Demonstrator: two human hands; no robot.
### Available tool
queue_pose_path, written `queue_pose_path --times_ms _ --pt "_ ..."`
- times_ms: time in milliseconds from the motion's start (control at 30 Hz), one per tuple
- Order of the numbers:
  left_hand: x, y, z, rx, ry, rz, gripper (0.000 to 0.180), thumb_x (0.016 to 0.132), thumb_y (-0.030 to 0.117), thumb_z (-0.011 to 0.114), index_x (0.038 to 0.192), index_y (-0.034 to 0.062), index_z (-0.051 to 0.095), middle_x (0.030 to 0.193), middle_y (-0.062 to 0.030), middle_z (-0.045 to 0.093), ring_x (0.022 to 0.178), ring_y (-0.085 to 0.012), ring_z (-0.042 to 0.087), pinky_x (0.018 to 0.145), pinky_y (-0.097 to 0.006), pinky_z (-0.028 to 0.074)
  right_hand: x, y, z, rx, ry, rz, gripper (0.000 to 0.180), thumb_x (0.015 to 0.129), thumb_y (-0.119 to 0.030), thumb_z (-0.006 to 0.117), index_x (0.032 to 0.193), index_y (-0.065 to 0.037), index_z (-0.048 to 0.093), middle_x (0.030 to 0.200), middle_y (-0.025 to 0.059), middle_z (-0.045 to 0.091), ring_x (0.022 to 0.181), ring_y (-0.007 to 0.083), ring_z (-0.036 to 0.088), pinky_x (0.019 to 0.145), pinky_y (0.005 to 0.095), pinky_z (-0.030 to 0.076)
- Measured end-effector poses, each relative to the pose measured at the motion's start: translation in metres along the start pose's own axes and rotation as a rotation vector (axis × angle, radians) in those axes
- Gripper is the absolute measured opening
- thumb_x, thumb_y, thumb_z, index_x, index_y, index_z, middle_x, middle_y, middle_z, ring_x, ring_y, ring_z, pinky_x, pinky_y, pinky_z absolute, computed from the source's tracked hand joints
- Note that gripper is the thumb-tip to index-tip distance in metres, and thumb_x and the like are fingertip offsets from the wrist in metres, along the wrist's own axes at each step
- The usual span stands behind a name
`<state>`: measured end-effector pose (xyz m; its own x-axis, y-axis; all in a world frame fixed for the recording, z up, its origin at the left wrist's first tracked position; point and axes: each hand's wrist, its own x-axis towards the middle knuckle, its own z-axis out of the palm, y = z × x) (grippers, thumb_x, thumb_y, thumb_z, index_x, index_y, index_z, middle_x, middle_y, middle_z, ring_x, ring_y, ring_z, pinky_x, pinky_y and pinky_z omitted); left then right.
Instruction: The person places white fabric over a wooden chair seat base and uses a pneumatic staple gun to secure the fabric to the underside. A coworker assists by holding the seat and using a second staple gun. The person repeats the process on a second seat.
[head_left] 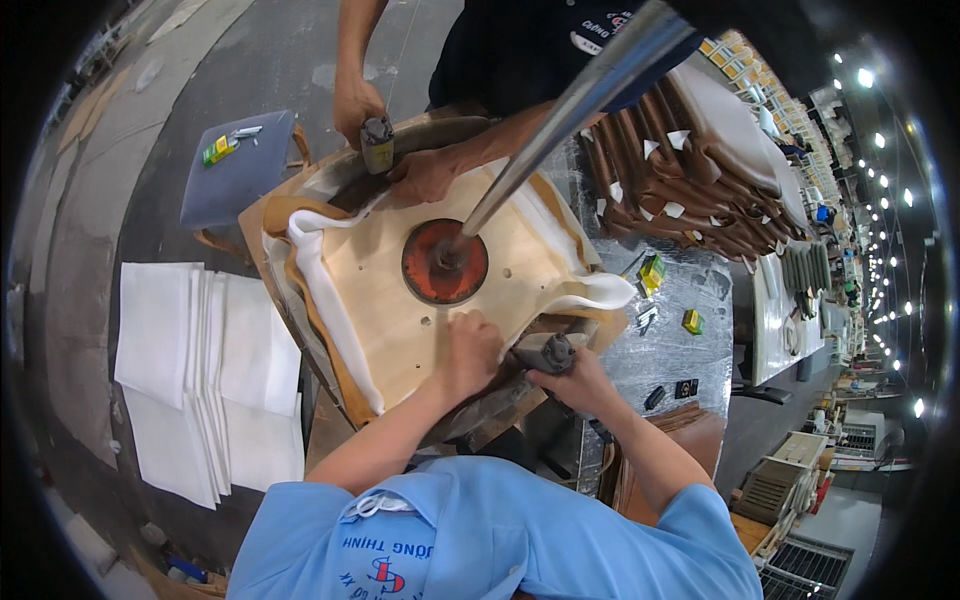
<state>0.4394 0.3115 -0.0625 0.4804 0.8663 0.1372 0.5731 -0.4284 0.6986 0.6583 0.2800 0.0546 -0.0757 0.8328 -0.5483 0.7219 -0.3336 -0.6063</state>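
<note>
Gripped a grey staple gun (pixel 548 352) at near right, with the fingers of the right hand (pixel 582 381) closed round it. Rested the left hand (pixel 472 350), with fingers curled, at the near edge of the pale wooden panel (pixel 372 300), mid-scene under a red disc (pixel 425 275); could not tell whether pinching anything. Risked a stapled left finger through a slip, or skewed white padding (pixel 598 291) through uneven pull. Faced a co-worker (pixel 480 70) with a similar tool (pixel 378 147) at the far edge.

Metal pole (pixel 560 130) slants down onto red disc (pixel 420 265), blocking straight crossing over wooden panel (pixel 375 320). Room to pass over panel's left part. Far edge obstructed by co-worker's hands (pixel 425 178); near edge by left hand (pixel 472 350), right hand (pixel 578 385) with grey tool (pixel 546 353).
</note>
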Motion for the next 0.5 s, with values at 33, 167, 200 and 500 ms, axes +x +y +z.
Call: queue_pose_path --times_ms 33,167,200,500 --pt "-0.003 0.000 -0.005 -0.056 0.049 -0.048 0.009 0.091 0.014 0.076 0.087 0.0070 0.073 0.101 -0.0127 0.064 0.103 -0.0364 0.057 0.094 -0.050 0.044 -0.004 0.000 0.001 0.037 0.041 -0.038 0.044 0.090 -0.022 0.089 0.126 -0.002 0.075 0.112 0.0146 0.082 0.103 0.0280 0.078 0.095 0.0417 0.059" --pt "-0.020 0.013 -0.010 -0.136 0.106 -0.111 0.012 0.089 0.017 0.081 0.088 0.0072 0.073 0.100 -0.0118 0.065 0.102 -0.0369 0.058 0.091 -0.050 0.047 -0.021 0.004 0.005 0.192 0.088 0.021 0.039 0.092 -0.020 0.088 0.123 -0.001 0.075 0.094 0.0088 0.079 0.080 0.0184 0.073 0.074 0.0366 0.059" --pt "-0.023 0.019 -0.007 -0.126 0.041 -0.115 0.013 0.089 0.018 0.082 0.089 0.0074 0.074 0.101 -0.0114 0.065 0.103 -0.0369 0.058 0.090 -0.050 0.048 -0.024 0.005 0.006 0.231 0.078 0.084 0.038 0.093 -0.020 0.088 0.123 -0.001 0.075 0.089 0.0067 0.077 0.073 0.0154 0.071 0.069 0.0349 0.058" --pt "-0.022 0.022 0.014 -0.148 0.106 -0.178 0.011 0.088 0.014 0.082 0.092 0.0073 0.075 0.105 -0.0112 0.064 0.106 -0.0364 0.056 0.095 -0.048 0.046 -0.030 -0.002 0.007 0.263 0.032 0.137 0.039 0.094 -0.018 0.088 0.125 0.001 0.073 0.083 0.0019 0.072 0.065 0.0100 0.062 0.060 0.0306 0.052"
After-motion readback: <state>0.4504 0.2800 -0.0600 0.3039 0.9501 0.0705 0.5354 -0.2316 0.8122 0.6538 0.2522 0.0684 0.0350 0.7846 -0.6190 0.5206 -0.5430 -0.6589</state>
